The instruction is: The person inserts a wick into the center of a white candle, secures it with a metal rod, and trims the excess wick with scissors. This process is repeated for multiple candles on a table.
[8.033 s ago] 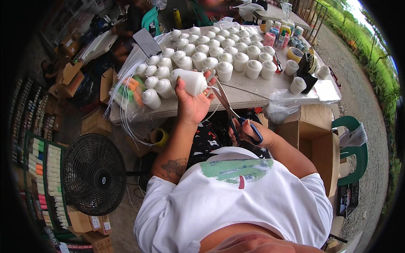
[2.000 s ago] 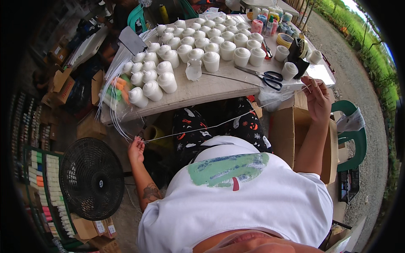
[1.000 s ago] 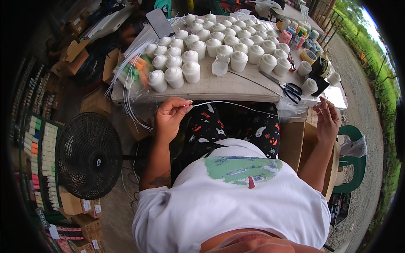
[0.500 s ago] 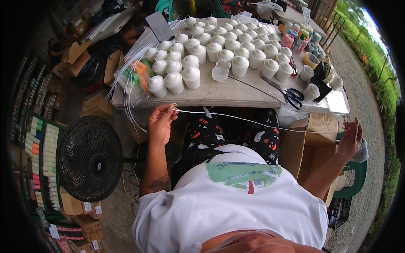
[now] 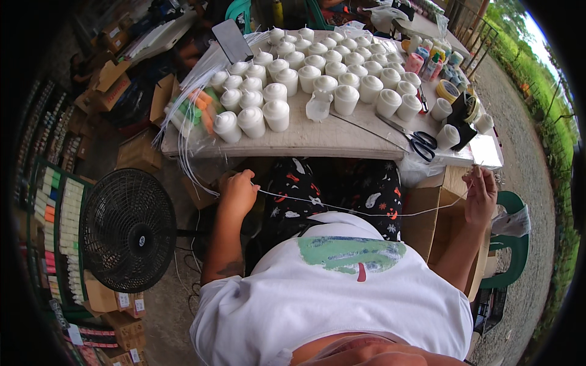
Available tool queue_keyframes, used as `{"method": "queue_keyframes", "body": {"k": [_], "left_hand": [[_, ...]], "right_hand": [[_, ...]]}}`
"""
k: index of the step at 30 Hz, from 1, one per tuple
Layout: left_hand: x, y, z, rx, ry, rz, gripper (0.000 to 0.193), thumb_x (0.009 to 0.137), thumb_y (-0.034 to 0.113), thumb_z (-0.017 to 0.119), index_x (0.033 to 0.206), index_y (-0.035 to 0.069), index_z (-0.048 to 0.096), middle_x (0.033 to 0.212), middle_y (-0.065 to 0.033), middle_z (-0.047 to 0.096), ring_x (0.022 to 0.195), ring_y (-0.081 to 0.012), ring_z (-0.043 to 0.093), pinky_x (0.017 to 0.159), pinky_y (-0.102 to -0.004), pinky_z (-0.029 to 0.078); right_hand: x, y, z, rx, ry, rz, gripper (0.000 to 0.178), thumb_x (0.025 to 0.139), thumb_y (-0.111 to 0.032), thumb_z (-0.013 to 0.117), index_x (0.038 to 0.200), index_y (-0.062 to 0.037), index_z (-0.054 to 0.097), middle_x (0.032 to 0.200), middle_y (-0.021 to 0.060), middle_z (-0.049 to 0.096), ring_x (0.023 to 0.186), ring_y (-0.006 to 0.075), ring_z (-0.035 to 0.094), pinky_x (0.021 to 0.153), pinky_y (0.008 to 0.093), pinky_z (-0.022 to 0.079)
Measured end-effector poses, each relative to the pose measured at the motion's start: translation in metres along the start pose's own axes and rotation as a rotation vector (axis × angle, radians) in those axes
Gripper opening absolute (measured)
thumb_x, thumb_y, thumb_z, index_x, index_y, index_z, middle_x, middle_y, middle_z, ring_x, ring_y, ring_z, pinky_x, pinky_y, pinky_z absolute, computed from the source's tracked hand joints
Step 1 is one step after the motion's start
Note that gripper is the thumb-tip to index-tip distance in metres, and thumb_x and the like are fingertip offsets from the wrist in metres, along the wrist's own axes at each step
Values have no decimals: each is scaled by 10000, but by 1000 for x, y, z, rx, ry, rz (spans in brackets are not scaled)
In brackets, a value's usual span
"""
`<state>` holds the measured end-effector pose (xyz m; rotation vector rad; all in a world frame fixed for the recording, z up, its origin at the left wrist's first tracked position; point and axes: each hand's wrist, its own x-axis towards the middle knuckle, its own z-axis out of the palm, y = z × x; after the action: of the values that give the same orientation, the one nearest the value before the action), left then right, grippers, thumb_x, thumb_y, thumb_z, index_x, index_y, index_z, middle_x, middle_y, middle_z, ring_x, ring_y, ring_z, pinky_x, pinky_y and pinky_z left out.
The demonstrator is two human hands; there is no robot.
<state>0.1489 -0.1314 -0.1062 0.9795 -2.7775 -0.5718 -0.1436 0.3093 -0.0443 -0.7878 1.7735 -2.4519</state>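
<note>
A long white wick (image 5: pixel 372 213) hangs in a shallow sag across my lap, between my two hands. Its left end is pinched in my left hand (image 5: pixel 239 192), which is closed in front of the table's near edge. My right hand (image 5: pixel 481 200), also closed, grips the other end by the cardboard box at the right. Many white candles (image 5: pixel 345 100) with short wicks on top stand in rows on the table (image 5: pixel 287 145). Black-handled scissors (image 5: pixel 422 145) and a thin metal rod (image 5: pixel 369 131) lie near them, beside a translucent lump (image 5: pixel 319 107).
A bundle of white wicks (image 5: pixel 194 85) drapes over the table's left side near a phone (image 5: pixel 232 40). A black fan (image 5: pixel 131 229) stands at my left. An open cardboard box (image 5: pixel 427 213) and a green chair (image 5: pixel 513 244) are at my right. Paint bottles (image 5: pixel 415 63) stand at the back right.
My right hand has come inward and slightly down, and my left hand has lowered and turned. The wick, nearly taut before, now sags lower.
</note>
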Motion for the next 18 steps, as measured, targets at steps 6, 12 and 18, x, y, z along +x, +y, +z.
{"method": "queue_keyframes", "body": {"k": [6, 12, 18], "left_hand": [[1, 53, -28, -70, -43, 236, 328, 805, 215, 704, 1064, 27, 632, 1050, -154, 643, 1020, -352, 593, 877, -423, 477], [16, 67, -41, -402, 181, 419, 253, 798, 167, 718, 985, 10, 653, 999, -152, 645, 932, -331, 619, 814, -378, 490], [99, 68, -65, -271, 538, 557, 294, 804, 227, 718, 993, 12, 649, 987, -151, 634, 933, -323, 613, 831, -395, 484]], "right_hand": [[-5, -1, 113, -449, -503, -101, 115, 883, 47, 611, 997, 28, 607, 952, 40, 634, 865, 113, 604, 806, 250, 474], [12, -12, 74, -289, -162, -220, 182, 902, 68, 560, 1078, 36, 595, 1025, 69, 639, 934, 136, 619, 867, 274, 480], [15, -32, -61, -548, 348, -275, 192, 934, -12, 553, 1116, 27, 600, 1017, 74, 653, 904, 148, 625, 845, 282, 497]]}}
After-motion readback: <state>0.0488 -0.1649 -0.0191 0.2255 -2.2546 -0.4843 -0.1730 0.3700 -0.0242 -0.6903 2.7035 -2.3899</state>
